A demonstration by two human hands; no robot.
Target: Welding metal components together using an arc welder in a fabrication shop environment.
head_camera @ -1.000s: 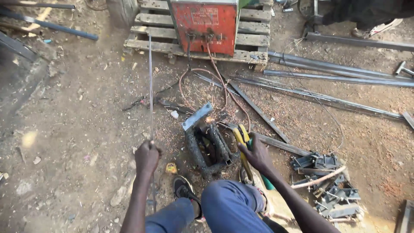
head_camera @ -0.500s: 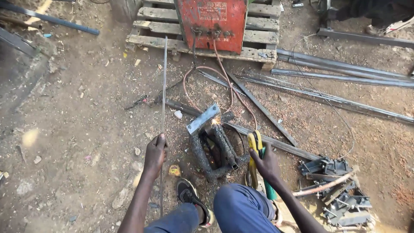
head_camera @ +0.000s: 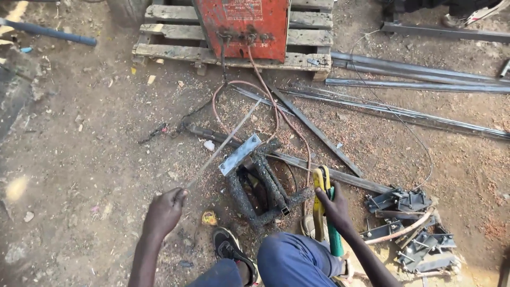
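Observation:
My left hand [head_camera: 163, 211] grips the near end of a thin metal rod [head_camera: 223, 143] that slants up and to the right, its far tip over the dirt near the red cable. My right hand [head_camera: 333, 206] holds a yellow and green electrode holder [head_camera: 322, 191], pointing up beside my knee. Between my hands sits a dark rough metal frame [head_camera: 263, 191] on the ground, with a flat grey steel bar [head_camera: 240, 154] lying across its top left corner. The rod passes just left of that bar.
A red welding machine [head_camera: 245, 21] stands on a wooden pallet [head_camera: 170, 32] at the top, cables [head_camera: 265, 101] running down from it. Long steel bars [head_camera: 419, 79] lie at the right. A heap of small metal brackets [head_camera: 409, 228] lies at lower right. My shoe [head_camera: 231, 250] rests below the frame.
The rod in my left hand has swung from pointing straight up to slanting right toward the grey bar. My view has shifted closer to the frame.

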